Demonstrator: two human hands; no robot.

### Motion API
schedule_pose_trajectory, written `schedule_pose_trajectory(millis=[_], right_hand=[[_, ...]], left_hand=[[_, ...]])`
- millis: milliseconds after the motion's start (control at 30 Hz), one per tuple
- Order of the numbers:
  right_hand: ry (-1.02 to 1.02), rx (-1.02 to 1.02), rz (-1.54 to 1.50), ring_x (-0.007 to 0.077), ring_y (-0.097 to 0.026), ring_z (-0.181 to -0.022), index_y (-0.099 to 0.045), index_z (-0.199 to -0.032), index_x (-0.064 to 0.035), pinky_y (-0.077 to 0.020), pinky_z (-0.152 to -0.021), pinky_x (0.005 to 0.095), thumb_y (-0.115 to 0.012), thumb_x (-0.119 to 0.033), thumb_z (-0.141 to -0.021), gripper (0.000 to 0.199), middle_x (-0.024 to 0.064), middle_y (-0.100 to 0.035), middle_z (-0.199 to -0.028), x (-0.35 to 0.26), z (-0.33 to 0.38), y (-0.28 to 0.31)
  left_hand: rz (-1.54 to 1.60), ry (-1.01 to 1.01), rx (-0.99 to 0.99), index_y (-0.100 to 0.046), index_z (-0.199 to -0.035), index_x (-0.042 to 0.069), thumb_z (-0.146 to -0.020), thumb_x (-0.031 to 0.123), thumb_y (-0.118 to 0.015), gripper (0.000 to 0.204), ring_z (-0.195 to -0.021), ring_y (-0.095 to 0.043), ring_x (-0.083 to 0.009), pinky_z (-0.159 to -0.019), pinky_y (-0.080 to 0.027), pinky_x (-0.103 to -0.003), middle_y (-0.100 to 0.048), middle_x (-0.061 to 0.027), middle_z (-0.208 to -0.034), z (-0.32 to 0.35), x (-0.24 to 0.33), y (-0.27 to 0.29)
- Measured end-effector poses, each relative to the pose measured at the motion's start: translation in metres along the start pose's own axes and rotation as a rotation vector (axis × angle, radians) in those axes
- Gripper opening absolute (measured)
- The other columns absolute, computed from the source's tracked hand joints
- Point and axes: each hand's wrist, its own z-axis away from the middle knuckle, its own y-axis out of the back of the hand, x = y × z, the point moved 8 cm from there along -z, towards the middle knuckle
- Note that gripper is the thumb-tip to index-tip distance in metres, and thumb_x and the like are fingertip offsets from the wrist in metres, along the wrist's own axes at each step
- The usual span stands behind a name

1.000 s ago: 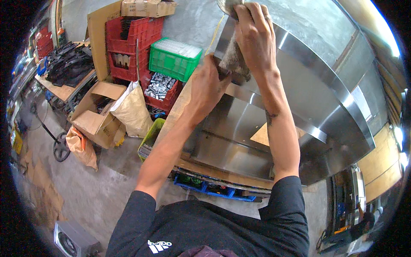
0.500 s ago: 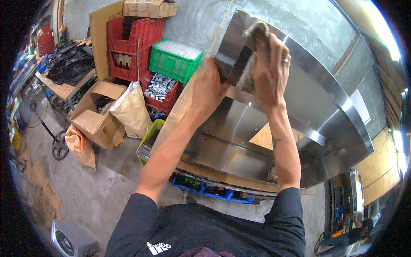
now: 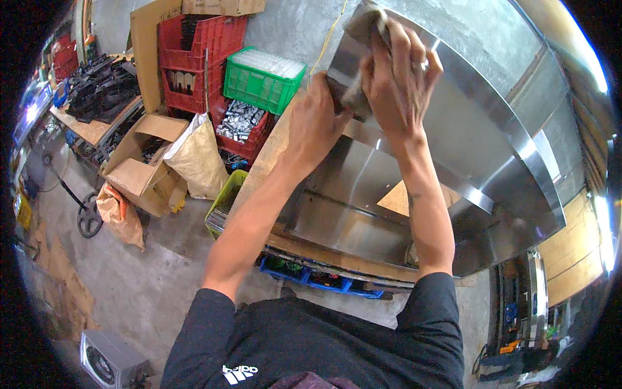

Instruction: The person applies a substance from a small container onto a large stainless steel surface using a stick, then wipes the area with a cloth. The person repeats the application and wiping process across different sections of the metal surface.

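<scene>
A large, shiny stainless steel sheet-metal piece [image 3: 453, 110] with folded edges and a rectangular opening rests tilted on a wooden workbench [image 3: 259, 168]. My left hand [image 3: 316, 123] grips its far left edge, thumb on the near side; the other fingertips are partly hidden. Just to the right, my right hand [image 3: 403, 81] presses a greyish-beige rag [image 3: 355, 98] against the far left corner of the metal. The rag bunches under the fingers and also shows beyond them. Through the opening, a patch of bare wood [image 3: 396, 198] is visible.
Left of the bench stand stacked red crates [image 3: 188, 94], a green crate [image 3: 262, 87], an open cardboard box [image 3: 146, 175] and a pale sack [image 3: 197, 159]. Blue bins [image 3: 317, 280] sit below the bench. A concrete wall [image 3: 291, 32] rises behind. Another person [image 3: 518, 360] is at lower right.
My right hand and the rag have slid slightly farther away and left along the metal, with the fingers more spread. My left hand keeps its grip on the edge.
</scene>
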Motion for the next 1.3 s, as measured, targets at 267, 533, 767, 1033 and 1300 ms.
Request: schedule_pose_trajectory(millis=[267,533,767,1033,1300], right_hand=[[0.143,0.100,-0.078,0.0321,-0.059,-0.122,-0.064,-0.130,0.0047,-0.0479,-0.105,0.0403,-0.061,-0.008,-0.096,0.037,0.0194,-0.062,-0.130,-0.018,-0.052,0.014],[-0.162,-0.312,-0.069,0.0320,-0.053,-0.127,-0.072,-0.126,-0.0094,-0.0383,-0.106,0.0508,-0.073,-0.015,-0.089,0.038,0.0093,-0.058,-0.140,0.002,0.133,0.009],[-0.802,-0.625,-0.433,0.0421,-0.053,-0.121,-0.068,-0.125,-0.0055,-0.0432,-0.099,0.0570,-0.067,-0.015,-0.097,0.030,0.0239,-0.058,-0.129,-0.035,0.341,0.047],[-1.035,-1.090,-1.246,0.0339,-0.071,-0.096,-0.067,-0.124,-0.0011,-0.0555,-0.083,0.0437,-0.058,-0.024,-0.106,0.030,0.0221,-0.072,-0.111,-0.073,0.386,0.024],[-0.903,-1.245,-1.926,0.0093,-0.062,-0.101,-0.072,-0.123,-0.0014,-0.0504,-0.092,0.0283,-0.067,-0.029,-0.106,0.033,0.0009,-0.073,-0.110,-0.111,0.336,-0.019]], left_hand=[[0.048,0.133,-0.120,-0.042,-0.127,-0.001,-0.084,0.017,-0.085,0.063,-0.097,-0.071,-0.0497,-0.082,-0.058,-0.054,-0.071,-0.0283,-0.102,-0.007,-0.001,-0.004],[0.006,0.011,-0.053,-0.043,-0.124,-0.003,-0.091,0.021,-0.081,0.057,-0.096,-0.069,-0.0515,-0.080,-0.057,-0.054,-0.070,-0.0294,-0.103,-0.006,-0.004,-0.003],[0.016,-0.020,-0.046,-0.048,-0.124,-0.005,-0.093,0.026,-0.081,0.055,-0.101,-0.069,-0.0440,-0.085,-0.057,-0.048,-0.068,-0.0266,-0.110,-0.003,-0.002,0.002],[0.090,0.172,-0.064,-0.059,-0.133,-0.002,-0.100,0.025,-0.073,0.044,-0.113,-0.067,-0.0278,-0.101,-0.052,-0.041,-0.070,-0.0172,-0.120,0.091,0.012,0.035],[0.578,0.876,-0.545,-0.049,-0.151,0.002,-0.097,0.048,-0.077,0.076,-0.132,-0.057,-0.0226,-0.111,-0.046,-0.039,-0.062,-0.0122,-0.140,0.277,-0.071,-0.021]])
